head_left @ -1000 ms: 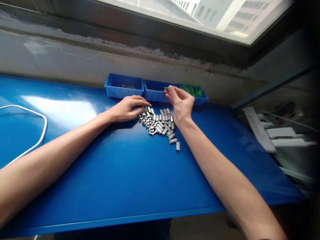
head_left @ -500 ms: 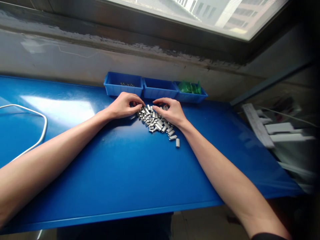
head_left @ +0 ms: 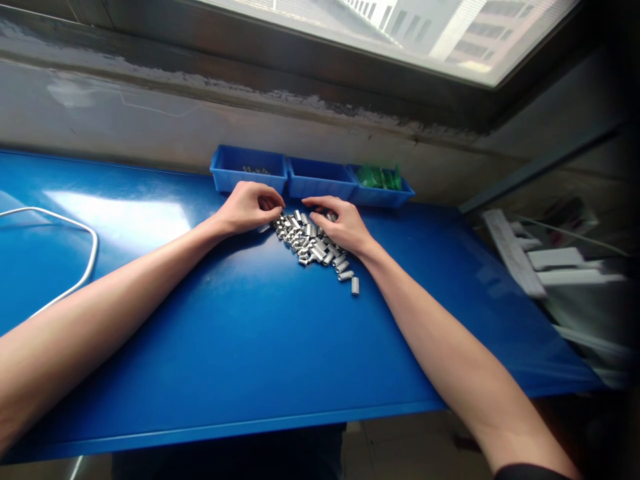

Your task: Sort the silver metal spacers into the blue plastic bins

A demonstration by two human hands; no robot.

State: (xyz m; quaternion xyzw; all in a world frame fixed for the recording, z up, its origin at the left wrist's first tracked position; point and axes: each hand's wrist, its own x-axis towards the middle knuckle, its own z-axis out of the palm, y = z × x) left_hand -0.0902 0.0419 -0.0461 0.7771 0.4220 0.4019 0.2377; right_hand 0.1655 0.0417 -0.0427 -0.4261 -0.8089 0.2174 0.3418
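Where both bare hands meet at the far middle of the glossy blue table [head_left: 250, 347], a heap of small metal sleeves [head_left: 313, 245] lies: short, bright, faceted cylinders, loosely piled, a few strays trailing toward the near right. Left hand [head_left: 247, 208]: fingers curled down at the heap's left edge, fingertips pinched together; whether a sleeve is held cannot be told. Right hand [head_left: 337, 223]: palm down, fingers spread and resting on the heap's far right part, nothing clasped. Behind, touching the wall: three blue plastic bins [head_left: 320, 180] in a row, left with a few small metal bits, right with green pieces [head_left: 383, 177]. White cable [head_left: 75, 283] loops far left. Near half of tabletop smooth, unoccupied. No legible writing.
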